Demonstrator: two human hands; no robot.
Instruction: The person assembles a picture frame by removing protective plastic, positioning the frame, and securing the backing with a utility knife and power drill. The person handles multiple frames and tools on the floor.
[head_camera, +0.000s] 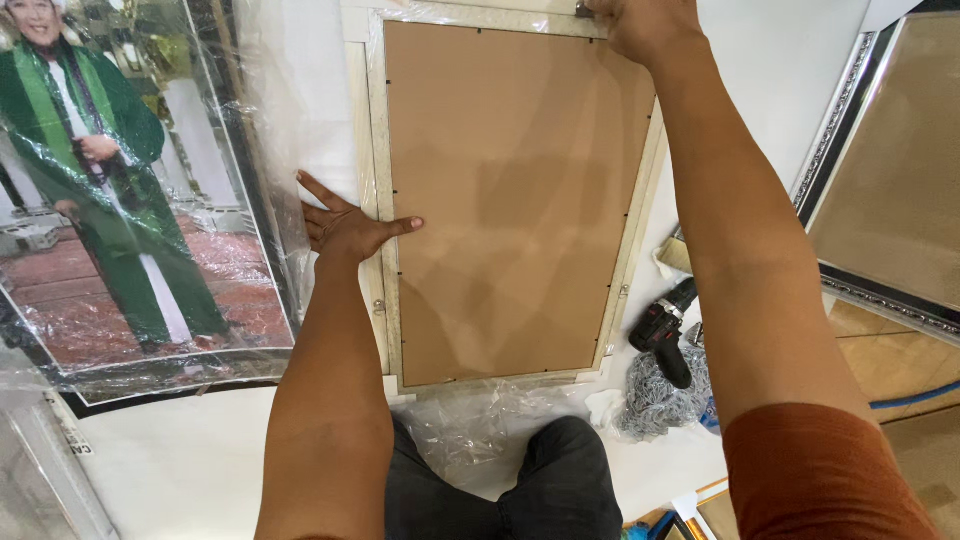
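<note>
A picture frame (510, 200) is laid face down on a white table (190, 460), in front of the person, so that its brown backing board is seen, with a pale, silver-cream border around it. The left hand (345, 228) is spread flat and wide on the left edge of the frame, the thumb lying on the board and the fingers reaching out over the table; nothing is held by it. The right hand (645, 25) is placed at the far top edge of the frame and seems to be closed on it, but its fingers are partly cut off by the picture, so the grip cannot be told for sure.

The frame is judged to be stiff and rather light. If there is glass on the hidden front side it is fragile, and the thin board can probably be bent by pressing in the middle. It is best taken at the border, on two opposite sides.

Crumpled clear plastic wrap (470, 425) lies at the near edge. To the left, a large printed picture (120, 200), wrapped in shiny clear film, is lying. A small white label (72, 440) sits near its lower corner. To the right, a black cordless drill (665, 335) rests beside a pile of grey chain (655, 400), and another frame (880, 170) with a dark ornate border is seen.
</note>
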